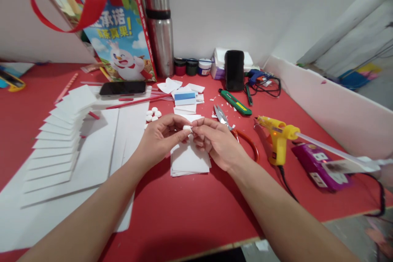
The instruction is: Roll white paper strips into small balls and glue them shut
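Observation:
My left hand (164,133) and my right hand (215,139) meet above the red table (190,213), fingertips pinched together on a small white piece (187,127). Both hands are closed around it. Directly below them lies a small stack of white square sheets (188,161). A few small white rounded pieces (152,114) lie just left of my left hand.
A yellow glue gun (278,137) stands to the right, red-handled scissors (236,133) beside my right hand. White foam sheets and a stepped paper model (61,139) fill the left. A phone (123,88), steel flask (159,32), paint pots (192,66), green cutter (235,101) and printed bag (123,41) sit behind.

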Tool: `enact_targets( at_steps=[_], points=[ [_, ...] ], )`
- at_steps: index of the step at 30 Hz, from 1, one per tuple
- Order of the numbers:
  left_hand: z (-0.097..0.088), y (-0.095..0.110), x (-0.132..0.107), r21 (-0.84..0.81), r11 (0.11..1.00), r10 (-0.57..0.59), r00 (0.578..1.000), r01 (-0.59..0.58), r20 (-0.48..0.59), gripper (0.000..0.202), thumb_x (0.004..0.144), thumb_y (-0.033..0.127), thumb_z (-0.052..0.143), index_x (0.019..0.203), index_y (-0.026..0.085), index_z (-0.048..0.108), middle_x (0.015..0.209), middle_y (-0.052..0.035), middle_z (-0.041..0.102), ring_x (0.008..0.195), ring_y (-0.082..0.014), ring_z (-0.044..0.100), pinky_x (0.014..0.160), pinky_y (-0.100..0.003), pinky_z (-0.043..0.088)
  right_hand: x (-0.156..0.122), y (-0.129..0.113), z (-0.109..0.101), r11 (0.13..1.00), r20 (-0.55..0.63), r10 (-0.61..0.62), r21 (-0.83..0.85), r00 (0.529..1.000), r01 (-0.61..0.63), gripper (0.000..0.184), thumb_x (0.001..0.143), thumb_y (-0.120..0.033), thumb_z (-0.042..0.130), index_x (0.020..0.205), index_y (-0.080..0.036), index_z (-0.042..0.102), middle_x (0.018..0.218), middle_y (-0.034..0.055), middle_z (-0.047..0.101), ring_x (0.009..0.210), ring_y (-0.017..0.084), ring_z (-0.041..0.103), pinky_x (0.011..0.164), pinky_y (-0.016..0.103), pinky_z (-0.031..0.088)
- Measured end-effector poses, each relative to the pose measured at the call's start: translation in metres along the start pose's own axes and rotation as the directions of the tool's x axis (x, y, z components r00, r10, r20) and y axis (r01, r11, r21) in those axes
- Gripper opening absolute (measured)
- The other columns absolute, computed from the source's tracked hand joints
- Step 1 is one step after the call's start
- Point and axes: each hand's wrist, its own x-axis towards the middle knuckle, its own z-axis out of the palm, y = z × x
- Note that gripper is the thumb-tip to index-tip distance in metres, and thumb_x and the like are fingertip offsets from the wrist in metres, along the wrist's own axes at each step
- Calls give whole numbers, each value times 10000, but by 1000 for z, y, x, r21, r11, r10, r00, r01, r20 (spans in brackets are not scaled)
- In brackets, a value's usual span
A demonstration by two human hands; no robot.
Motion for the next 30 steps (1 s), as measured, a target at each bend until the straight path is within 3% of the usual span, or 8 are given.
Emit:
enact_targets(
  at_steps=[23,30],
  points=[
    [0,0,0,2,1000,-14,1000,14,18,135,851,246,755,911,152,680,766,-1,684,668,-115,658,656,-240,553,0,0,-1,999,19,7,-39,1000,-6,143,678,-207,761,753,-172,645,585,-51,555,503,68,447,516,234,315],
    [-1,-2,0,-4,1000,2,1000,-2,-7,146,860,260,753,930,167,666,761,3,689,674,-123,670,653,-240,551,-6,-5,-1,982,67,-39,-184,997,51,259,653,-206,761,885,-184,649,723,-45,619,548,65,480,527,233,335]
  ],
)
